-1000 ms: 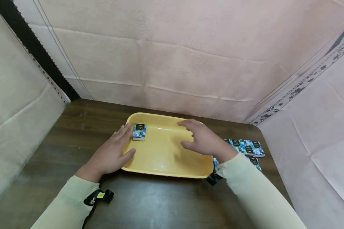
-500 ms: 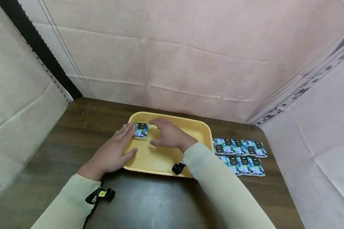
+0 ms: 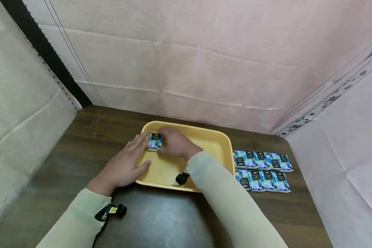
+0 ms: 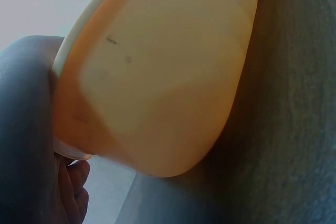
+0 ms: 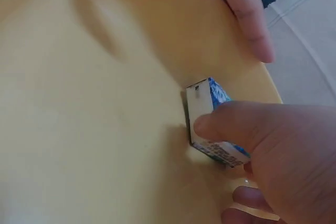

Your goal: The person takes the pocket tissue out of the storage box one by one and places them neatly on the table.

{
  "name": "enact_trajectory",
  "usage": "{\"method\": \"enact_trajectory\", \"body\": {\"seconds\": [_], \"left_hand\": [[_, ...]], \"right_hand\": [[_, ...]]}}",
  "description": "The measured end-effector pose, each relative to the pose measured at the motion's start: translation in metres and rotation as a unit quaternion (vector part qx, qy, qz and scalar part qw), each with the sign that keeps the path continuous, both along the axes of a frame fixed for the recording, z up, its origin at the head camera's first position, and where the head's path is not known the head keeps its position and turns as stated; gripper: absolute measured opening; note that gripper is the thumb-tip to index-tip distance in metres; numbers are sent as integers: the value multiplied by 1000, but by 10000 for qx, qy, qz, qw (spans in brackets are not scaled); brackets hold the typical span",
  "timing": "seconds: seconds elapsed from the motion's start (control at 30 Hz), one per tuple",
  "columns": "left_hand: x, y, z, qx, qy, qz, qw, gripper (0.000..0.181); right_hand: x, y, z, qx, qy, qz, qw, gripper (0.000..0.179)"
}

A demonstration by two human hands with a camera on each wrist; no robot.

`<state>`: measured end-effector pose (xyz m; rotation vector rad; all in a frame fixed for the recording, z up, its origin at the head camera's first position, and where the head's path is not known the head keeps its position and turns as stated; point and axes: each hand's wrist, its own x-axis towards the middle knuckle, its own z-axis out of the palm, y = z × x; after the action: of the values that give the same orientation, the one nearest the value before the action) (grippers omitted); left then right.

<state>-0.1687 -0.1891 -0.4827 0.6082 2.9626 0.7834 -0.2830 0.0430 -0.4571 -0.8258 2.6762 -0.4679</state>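
Observation:
A small box [image 3: 155, 141] with a blue floral print and a black label lies at the left end of a yellow tray [image 3: 201, 132]. My right hand [image 3: 177, 143] reaches into the tray and grips this box. In the right wrist view, the thumb of that hand [image 5: 294, 145] lies against the pale side of the box [image 5: 200, 106], and its other fingers curl beyond it, partly hidden. My left hand [image 3: 122, 167] rests along the tray's left rim with fingers straight, close beside the box. The left wrist view shows the tray's outer wall [image 4: 173, 77].
Two rows of matching blue boxes [image 3: 261, 170] lie on the brown table [image 3: 161, 220] just right of the tray. Pale cloth [image 3: 186, 69] hangs behind the table and at both sides.
My right hand has moved left across the tray to the small box and closed on it. The left hand stays at the rim. The rows of boxes on the right have come into view.

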Motion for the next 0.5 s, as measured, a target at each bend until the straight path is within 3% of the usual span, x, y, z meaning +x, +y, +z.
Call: {"method": "enact_trajectory", "body": {"seconds": [0.2,0.33,0.5], "left_hand": [[0,2,1,-42,-44,17,10000,87],[1,2,1,-79,-94,42,9999,88],[1,1,0,-62,-58,32,10000,88]], "right_hand": [[6,6,13,313,183,237,9991,90],[13,19,33,367,362,569,9971,91],[24,49,65,108,307,603,9977,88]]}}
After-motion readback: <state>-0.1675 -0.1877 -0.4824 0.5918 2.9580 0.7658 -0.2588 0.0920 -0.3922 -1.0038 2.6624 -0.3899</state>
